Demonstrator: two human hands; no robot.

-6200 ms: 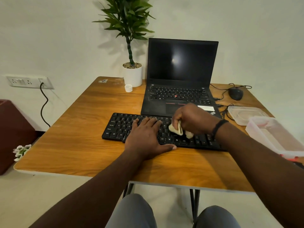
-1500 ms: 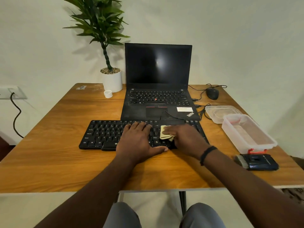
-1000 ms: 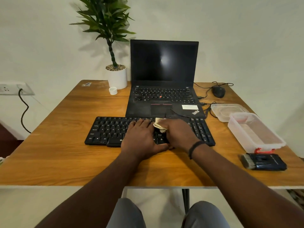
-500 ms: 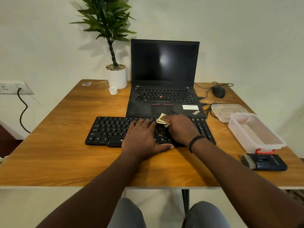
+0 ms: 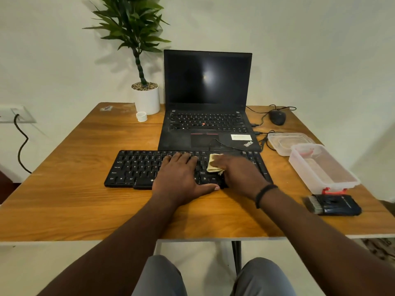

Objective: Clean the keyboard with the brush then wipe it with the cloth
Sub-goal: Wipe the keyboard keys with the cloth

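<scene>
Wooden table (image 5: 70,189), white edge, dark leg below. On it, back left: white plant pot (image 5: 146,100), small white cap (image 5: 141,116) just in front, a small scrap (image 5: 106,108) near the back left corner. Centre back: open laptop (image 5: 208,127), screen dark. Keyboard (image 5: 136,169) touching the laptop's front edge. Right side: mouse (image 5: 277,117) with cable, clear lid (image 5: 287,142), clear box (image 5: 322,169) just in front of the lid, brush (image 5: 333,205) near the front right edge.
</scene>
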